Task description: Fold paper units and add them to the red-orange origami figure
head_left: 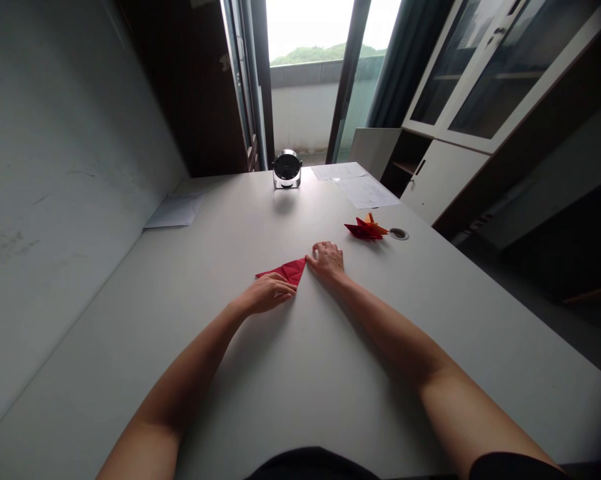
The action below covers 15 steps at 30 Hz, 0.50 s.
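A folded piece of red origami paper [294,269] lies on the white table in front of me, roughly triangular, with crease lines across it. My left hand [266,293] rests over its lower edge, with the fingers closed together on the paper near the bottom corner. At the upper right corner is my right hand [326,259], its thumb on the paper's tip and its other fingers curled. Part of the paper is hidden under the left fingers. Farther right sits a finished-looking folded paper piece [366,229] in red and orange, touched by neither hand.
A round black device on a metal stand [287,168] stands at the table's far edge. Printed sheets [365,190] lie at the back right, and more papers [174,210] beside the left wall. A cable hole [398,234] is near the right edge. Cabinets [448,173] stand beyond.
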### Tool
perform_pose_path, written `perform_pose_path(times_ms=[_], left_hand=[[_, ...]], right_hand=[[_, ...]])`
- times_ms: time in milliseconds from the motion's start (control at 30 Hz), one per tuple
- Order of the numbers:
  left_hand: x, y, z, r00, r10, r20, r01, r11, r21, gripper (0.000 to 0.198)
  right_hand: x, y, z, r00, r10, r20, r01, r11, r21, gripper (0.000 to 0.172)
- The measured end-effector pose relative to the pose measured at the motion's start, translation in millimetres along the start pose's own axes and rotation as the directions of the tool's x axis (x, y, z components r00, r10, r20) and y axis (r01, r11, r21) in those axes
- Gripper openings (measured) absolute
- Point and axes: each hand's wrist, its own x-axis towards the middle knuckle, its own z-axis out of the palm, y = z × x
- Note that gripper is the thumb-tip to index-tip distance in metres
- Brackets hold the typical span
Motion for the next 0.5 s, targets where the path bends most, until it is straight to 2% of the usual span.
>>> perform_pose_path(times_ms=[233, 367, 433, 500], left_hand=[[-2, -2, 3.4, 1.000, 0.003, -0.023, -0.002, 1.000, 0.029, 0.031], [-2, -9, 8.8, 0.997, -0.056, -0.056, 0.062, 0.993, 0.103, 0.033], [-3, -12, 10.5, 0.996, -0.078, -0.052, 0.084, 0.989, 0.120, 0.036], [-4, -14, 11.7, 0.995, -0.086, -0.040, 0.090, 0.988, 0.122, 0.038]], right_hand=[[-1, -2, -6, 1.000, 0.003, -0.027, 0.000, 0.993, 0.115, 0.025], [-6, -8, -16, 0.976, -0.194, -0.100, 0.212, 0.950, 0.230, 0.026], [-10, -13, -18, 0.945, -0.316, -0.079, 0.326, 0.908, 0.262, 0.030], [-14, -18, -17, 0.901, -0.433, -0.011, 0.418, 0.862, 0.286, 0.033]])
